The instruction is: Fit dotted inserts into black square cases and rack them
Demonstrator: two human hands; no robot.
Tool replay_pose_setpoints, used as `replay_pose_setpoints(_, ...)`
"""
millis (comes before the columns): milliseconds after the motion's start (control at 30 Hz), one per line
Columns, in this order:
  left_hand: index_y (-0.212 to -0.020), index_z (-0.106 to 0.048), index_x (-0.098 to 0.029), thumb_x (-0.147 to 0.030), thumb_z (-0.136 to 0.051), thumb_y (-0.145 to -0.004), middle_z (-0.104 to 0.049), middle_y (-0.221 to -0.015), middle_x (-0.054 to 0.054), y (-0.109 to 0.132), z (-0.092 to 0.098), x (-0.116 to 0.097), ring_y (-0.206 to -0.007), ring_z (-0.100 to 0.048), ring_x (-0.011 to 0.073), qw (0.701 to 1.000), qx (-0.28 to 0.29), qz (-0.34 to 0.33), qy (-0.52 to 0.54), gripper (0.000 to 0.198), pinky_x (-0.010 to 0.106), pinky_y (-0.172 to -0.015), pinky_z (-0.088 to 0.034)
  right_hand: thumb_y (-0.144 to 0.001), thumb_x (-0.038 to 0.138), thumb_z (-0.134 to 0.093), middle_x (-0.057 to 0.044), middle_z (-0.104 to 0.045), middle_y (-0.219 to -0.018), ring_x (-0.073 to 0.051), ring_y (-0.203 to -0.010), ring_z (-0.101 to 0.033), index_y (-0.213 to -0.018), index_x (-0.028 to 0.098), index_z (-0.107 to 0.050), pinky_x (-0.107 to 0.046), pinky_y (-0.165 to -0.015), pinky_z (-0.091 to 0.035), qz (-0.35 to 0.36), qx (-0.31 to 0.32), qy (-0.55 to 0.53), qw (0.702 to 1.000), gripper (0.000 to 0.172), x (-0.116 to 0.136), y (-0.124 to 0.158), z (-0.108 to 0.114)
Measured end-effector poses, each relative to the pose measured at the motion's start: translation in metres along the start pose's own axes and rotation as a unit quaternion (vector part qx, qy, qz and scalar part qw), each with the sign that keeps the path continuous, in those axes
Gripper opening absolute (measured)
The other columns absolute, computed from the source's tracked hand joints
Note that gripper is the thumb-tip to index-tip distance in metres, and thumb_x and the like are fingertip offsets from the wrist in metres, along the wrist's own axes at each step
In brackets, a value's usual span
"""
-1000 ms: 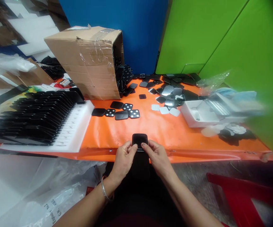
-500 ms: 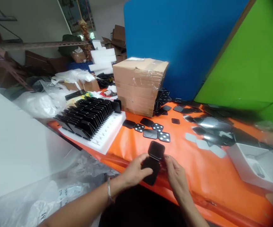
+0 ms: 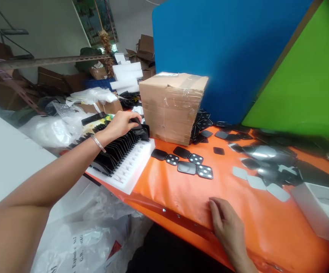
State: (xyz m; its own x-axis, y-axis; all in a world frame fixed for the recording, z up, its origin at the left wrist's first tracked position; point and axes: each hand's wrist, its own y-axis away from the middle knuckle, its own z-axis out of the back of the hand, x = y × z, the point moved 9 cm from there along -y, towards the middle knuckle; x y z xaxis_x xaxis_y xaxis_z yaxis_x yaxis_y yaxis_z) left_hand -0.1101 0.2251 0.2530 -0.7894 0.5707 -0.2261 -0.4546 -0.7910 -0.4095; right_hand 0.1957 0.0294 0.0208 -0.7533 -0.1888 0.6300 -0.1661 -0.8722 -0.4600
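My left hand (image 3: pixel 121 123) is closed on a black hinged case (image 3: pixel 136 123), pinched between thumb and fingers at the far right end of a white foam tray (image 3: pixel 137 163). Rows of thin black cases (image 3: pixel 118 148) stand upright in this tray, partly hidden by my left forearm. By the front edge of the orange tabletop, my right hand (image 3: pixel 228 223) holds nothing, its thumb apart from the curled fingers. Between the hands lie several unfolded hinged cases (image 3: pixel 187 167), each with a plain dark half and a half bearing white dots.
Behind the unfolded cases stands a cardboard box (image 3: pixel 170 110), with more dotted black pieces (image 3: pixel 204 121) stacked beside it. Loose dark and pale plates (image 3: pixel 257 182) spread to the right near a white open box (image 3: pixel 318 212). Blue (image 3: pixel 210 57) and green panels (image 3: pixel 303 87) rise behind.
My left hand has carried the black hinged case from the front of the table to the foam tray. My right hand has come away from the case and sits near the table edge.
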Motion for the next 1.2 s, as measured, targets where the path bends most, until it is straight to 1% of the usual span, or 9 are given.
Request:
replay_pose_setpoints(100,-0.087,-0.067,-0.019,-0.025,-0.062,-0.077,-0.069,-0.090,-0.001,-0.014,-0.024,0.013,-0.084,-0.063,0.0162,0.997,0.061,-0.037,-0.007,0.013,0.025,-0.079,-0.043,-0.092,0.033,-0.044,-0.008,-0.065,-0.086,-0.019,-0.078,-0.063,-0.088,0.017,-0.060,-0.029,-0.072,-0.049,0.008,-0.005,-0.001,1.000,0.023,0.001,0.000,0.001)
replay_pose_setpoints(200,-0.088,-0.066,-0.018,-0.028,-0.059,-0.078,-0.069,-0.090,0.000,-0.017,-0.048,0.020,-0.083,-0.062,0.0152,0.990,0.129,-0.065,0.004,0.015,0.024,-0.079,-0.043,-0.092,0.033,-0.044,-0.007,-0.065,-0.086,-0.018,-0.078,-0.062,-0.088,0.017,-0.060,-0.028,-0.072,-0.048,0.009,-0.007,0.000,1.000,0.022,0.001,0.000,0.001)
replay_pose_setpoints(300,-0.089,-0.065,-0.018,-0.031,-0.057,-0.079,-0.068,-0.092,0.000,-0.018,-0.060,0.028,-0.083,-0.061,0.0148,0.986,0.153,-0.071,0.019,0.018,0.024,-0.081,-0.043,-0.092,0.032,-0.044,-0.007,-0.065,-0.086,-0.018,-0.078,-0.062,-0.088,0.017,-0.060,-0.027,-0.072,-0.048,0.009,-0.010,0.002,1.000,0.022,0.001,0.000,0.001)
replay_pose_setpoints(400,-0.089,-0.065,-0.018,-0.035,-0.057,-0.079,-0.068,-0.094,0.001,-0.022,-0.065,0.037,-0.085,-0.061,0.0153,0.982,0.174,-0.071,0.034,0.022,0.024,-0.082,-0.042,-0.093,0.032,-0.044,-0.007,-0.065,-0.084,-0.018,-0.077,-0.062,-0.087,0.017,-0.060,-0.027,-0.071,-0.048,0.009,-0.010,0.007,1.000,0.023,0.001,0.000,0.001)
replay_pose_setpoints(567,-0.090,-0.066,-0.018,-0.039,-0.061,-0.075,-0.068,-0.096,0.000,-0.034,-0.061,0.050,-0.090,-0.061,0.0158,0.980,0.185,-0.063,0.033,0.026,0.023,-0.083,-0.041,-0.093,0.034,-0.043,-0.007,-0.065,-0.083,-0.019,-0.076,-0.062,-0.086,0.017,-0.060,-0.028,-0.070,-0.048,0.003,-0.003,0.011,1.000,0.025,0.002,-0.001,0.001)
replay_pose_setpoints(700,-0.090,-0.066,-0.019,-0.038,-0.060,-0.074,-0.068,-0.092,-0.001,-0.035,-0.068,0.051,-0.087,-0.061,0.0145,0.976,0.203,-0.064,0.056,0.026,0.022,-0.082,-0.042,-0.092,0.035,-0.043,-0.008,-0.066,-0.084,-0.019,-0.076,-0.063,-0.085,0.018,-0.060,-0.029,-0.070,-0.048,-0.002,0.004,0.017,1.000,0.025,0.003,-0.001,0.001)
replay_pose_setpoints(1000,-0.090,-0.065,-0.019,-0.038,-0.060,-0.075,-0.067,-0.093,0.000,-0.036,-0.073,0.050,-0.088,-0.060,0.0147,0.975,0.195,-0.081,0.068,0.025,0.023,-0.084,-0.041,-0.092,0.035,-0.042,-0.008,-0.065,-0.082,-0.020,-0.075,-0.062,-0.084,0.018,-0.059,-0.030,-0.070,-0.048,-0.005,0.014,0.016,1.000,0.025,0.003,-0.002,-0.001)
replay_pose_setpoints(1100,-0.091,-0.065,-0.018,-0.040,-0.059,-0.077,-0.067,-0.094,0.001,-0.031,-0.085,0.053,-0.090,-0.060,0.0151,0.968,0.220,-0.088,0.079,0.026,0.023,-0.085,-0.041,-0.092,0.035,-0.042,-0.008,-0.065,-0.083,-0.020,-0.076,-0.062,-0.084,0.018,-0.060,-0.030,-0.070,-0.047,-0.007,0.018,0.015,1.000,0.025,0.002,-0.002,-0.002)
replay_pose_setpoints(1200,-0.094,-0.064,-0.017,-0.040,-0.055,-0.081,-0.066,-0.094,0.002,-0.025,-0.096,0.055,-0.086,-0.059,0.0148,0.965,0.240,-0.091,0.061,0.028,0.023,-0.082,-0.042,-0.093,0.035,-0.042,-0.008,-0.065,-0.083,-0.020,-0.076,-0.062,-0.084,0.018,-0.059,-0.030,-0.070,-0.047,-0.008,0.018,0.014,1.000,0.026,0.001,-0.002,-0.002)
